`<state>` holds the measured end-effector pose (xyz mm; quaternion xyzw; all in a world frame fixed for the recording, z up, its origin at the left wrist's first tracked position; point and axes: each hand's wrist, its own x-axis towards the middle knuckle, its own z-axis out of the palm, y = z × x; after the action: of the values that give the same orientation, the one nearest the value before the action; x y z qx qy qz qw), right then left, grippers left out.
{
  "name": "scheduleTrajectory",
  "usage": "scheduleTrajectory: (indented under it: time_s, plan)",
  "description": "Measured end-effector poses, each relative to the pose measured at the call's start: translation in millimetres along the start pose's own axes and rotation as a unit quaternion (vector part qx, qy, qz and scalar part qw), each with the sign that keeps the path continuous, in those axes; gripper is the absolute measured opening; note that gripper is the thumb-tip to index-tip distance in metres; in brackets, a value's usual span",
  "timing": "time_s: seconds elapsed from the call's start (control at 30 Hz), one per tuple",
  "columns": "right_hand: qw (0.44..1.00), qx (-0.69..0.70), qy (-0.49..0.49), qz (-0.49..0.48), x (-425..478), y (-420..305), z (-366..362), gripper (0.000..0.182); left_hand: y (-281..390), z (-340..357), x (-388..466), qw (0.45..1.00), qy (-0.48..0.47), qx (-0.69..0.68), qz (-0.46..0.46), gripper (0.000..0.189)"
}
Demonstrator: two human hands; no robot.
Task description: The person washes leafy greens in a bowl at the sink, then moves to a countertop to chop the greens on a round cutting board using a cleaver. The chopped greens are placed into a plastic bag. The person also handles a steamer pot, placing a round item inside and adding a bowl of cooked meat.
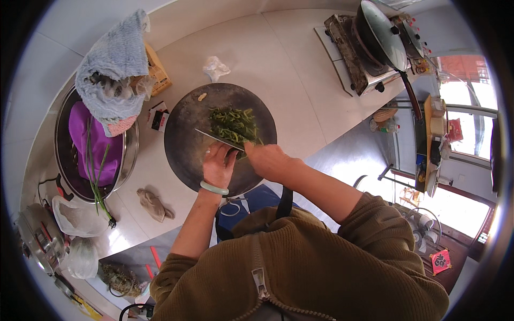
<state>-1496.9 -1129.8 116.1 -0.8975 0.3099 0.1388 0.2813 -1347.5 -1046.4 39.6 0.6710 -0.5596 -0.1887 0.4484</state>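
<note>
A round dark chopping board lies on the counter in front of me. My right hand grips a knife, whose blade points to the upper left along the near side of a pile of chopped green vegetables. My left hand, a pale bangle at its wrist, is at the near side of the blade with bent fingers; whether it holds anything under them is hidden. A small yellowish piece rests near the board's far edge.
A crumpled white tissue lies behind the board. At left are a metal basin with a purple cloth and green onions, a blue towel and a brown cloth. A gas stove bears a lidded pan.
</note>
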Motion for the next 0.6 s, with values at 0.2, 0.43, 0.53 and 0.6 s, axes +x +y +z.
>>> scheduleTrajectory:
  time_s: [0.2,0.43,0.53,0.6]
  plan:
    - [0.993,0.005,-0.089,0.080,-24.1,-0.1,-19.9,0.022,-4.5,1.2,-4.3,1.000,0.006,-0.014,-0.021,0.019]
    - [1.000,-0.010,0.027,0.011,9.8,15.8,33.0,0.020,-5.3,2.4,-5.3,0.999,-0.001,-0.016,-0.038,0.019]
    - [0.998,-0.011,0.054,0.005,4.5,22.5,41.8,0.018,-4.0,0.9,-8.4,0.999,-0.005,-0.009,-0.040,0.021]
    - [0.997,-0.001,0.075,-0.016,2.3,26.3,42.5,0.016,-2.4,-0.2,-8.8,0.999,0.003,-0.004,-0.039,0.022]
